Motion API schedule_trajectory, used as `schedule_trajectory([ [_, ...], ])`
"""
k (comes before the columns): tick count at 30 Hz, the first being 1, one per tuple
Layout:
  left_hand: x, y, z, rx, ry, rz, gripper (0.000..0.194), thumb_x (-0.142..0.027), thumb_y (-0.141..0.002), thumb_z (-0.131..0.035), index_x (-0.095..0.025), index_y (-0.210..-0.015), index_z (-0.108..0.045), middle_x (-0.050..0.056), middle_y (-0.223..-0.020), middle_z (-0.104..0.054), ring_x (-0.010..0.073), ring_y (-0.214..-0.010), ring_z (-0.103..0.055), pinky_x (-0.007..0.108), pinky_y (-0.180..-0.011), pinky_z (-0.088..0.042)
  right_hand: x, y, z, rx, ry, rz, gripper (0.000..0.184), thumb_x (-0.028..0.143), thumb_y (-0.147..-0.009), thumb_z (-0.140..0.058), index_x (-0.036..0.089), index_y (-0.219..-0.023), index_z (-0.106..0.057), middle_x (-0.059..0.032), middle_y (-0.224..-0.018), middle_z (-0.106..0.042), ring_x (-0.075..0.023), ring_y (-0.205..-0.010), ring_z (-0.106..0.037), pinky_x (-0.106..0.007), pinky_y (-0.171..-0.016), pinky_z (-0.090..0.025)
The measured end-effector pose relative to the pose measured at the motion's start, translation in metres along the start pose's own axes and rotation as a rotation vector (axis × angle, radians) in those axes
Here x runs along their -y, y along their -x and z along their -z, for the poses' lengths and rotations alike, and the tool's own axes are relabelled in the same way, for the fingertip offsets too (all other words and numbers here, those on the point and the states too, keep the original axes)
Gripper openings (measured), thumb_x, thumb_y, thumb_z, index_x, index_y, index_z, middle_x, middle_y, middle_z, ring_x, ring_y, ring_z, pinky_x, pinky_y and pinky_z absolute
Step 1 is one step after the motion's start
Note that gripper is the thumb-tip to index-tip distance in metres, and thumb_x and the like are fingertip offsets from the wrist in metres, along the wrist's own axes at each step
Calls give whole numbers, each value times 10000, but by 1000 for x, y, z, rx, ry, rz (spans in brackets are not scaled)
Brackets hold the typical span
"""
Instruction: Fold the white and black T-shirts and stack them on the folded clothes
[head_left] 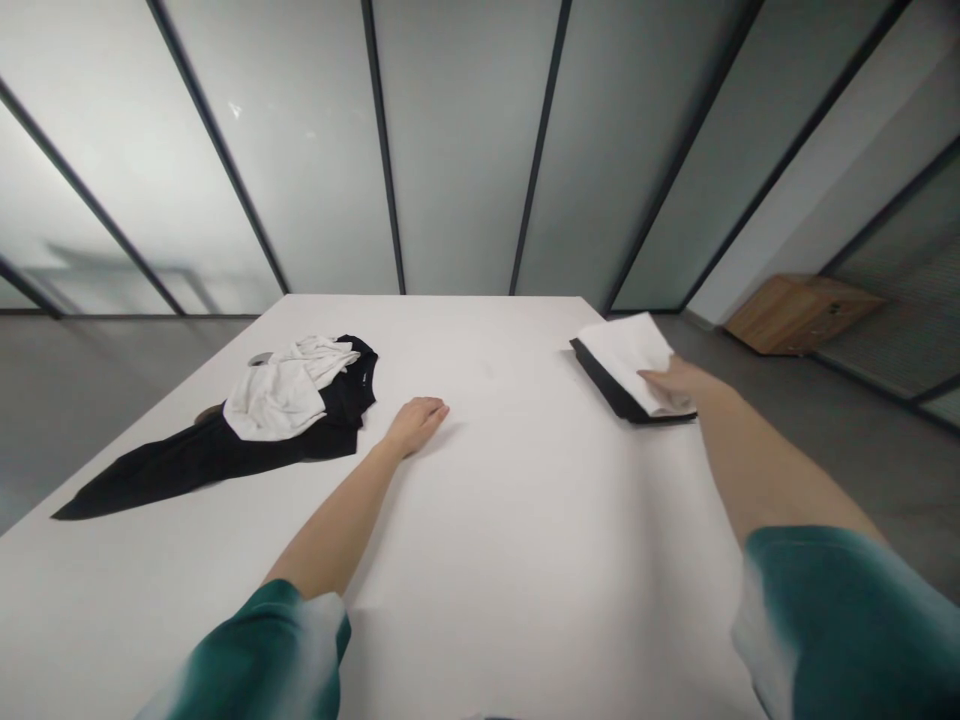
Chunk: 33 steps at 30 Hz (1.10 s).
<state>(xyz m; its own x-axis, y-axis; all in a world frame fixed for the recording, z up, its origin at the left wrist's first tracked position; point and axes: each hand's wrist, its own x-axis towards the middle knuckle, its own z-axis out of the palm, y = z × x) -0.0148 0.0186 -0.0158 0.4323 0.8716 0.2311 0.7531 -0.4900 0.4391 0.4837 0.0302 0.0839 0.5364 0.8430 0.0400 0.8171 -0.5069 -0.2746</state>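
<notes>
My left hand (416, 425) rests on the white table (525, 530), its fingers curled together and holding nothing. It lies just right of a spread-out black garment (217, 462), with a crumpled white cloth (281, 395) heaped on top. At the table's far right, a folded white cloth (626, 360) sits on a folded black garment (609, 392). My right hand (670, 385) lies flat on the near corner of the white cloth. Both my sleeves are green and white.
A small grey item (260, 358) and a brownish item (208, 414) show at the edges of the left heap. Grey floor surrounds the table. Frosted glass panels with dark frames stand behind it, and a low wooden cabinet (801, 315) stands at the right.
</notes>
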Motion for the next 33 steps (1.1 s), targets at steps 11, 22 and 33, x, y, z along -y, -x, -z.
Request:
schedule_trajectory([
  [11,1,-1,-2,-8,-6,-4,504,-483,-973,-317,-195,-1114,-706,99,-1256,-681,254,-1194,-595,398,-1070,-421,-10,35,-44,-304,52,-37,722,526,-880,-487,50,-1420,-421,-305,-1462,-371,-440,-1365,-327,-582,-1072,-292],
  [22,0,-1,-2,0,-32,-4,427,-409,-966,-360,-188,-1106,-697,97,-1220,-691,247,-1172,-600,404,-1058,-427,84,99,-94,-160,-100,493,586,355,-889,-497,137,-1429,-432,-188,-1452,-474,-327,-1351,-405,-464,-1103,-328],
  [33,3,2,-3,14,-202,107,423,-385,-902,-513,-207,-1274,-608,105,-1438,-540,287,-1339,-470,459,-1130,-357,89,120,-139,62,-32,602,412,329,-927,-496,233,-1311,-611,-92,-1449,-527,-260,-1358,-442,-413,-1118,-331],
])
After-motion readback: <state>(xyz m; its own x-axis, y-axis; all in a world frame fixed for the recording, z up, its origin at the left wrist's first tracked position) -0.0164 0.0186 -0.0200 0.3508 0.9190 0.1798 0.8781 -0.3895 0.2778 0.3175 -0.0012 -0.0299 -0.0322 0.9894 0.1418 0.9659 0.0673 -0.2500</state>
